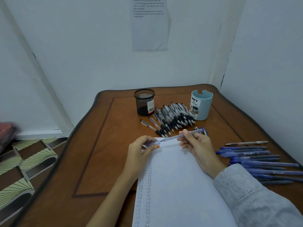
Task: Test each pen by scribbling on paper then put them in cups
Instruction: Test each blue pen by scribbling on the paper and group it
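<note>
right hand (199,145) pinches blue pen (182,135) mid-barrel; left hand (141,149) pinches cap (153,143) just off tip, over paper (177,185). likely uncapping for test. next: lower tip to paper beneath grip, scribble.

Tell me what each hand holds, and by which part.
The right hand grips a blue pen near the middle of its barrel, tip bare. The left hand pinches the pen's cap between thumb and fingers, just off the tip.

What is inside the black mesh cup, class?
Nothing rises above the rim of the black mesh cup; through the mesh it looks empty, though its label covers part of the wall.
</note>
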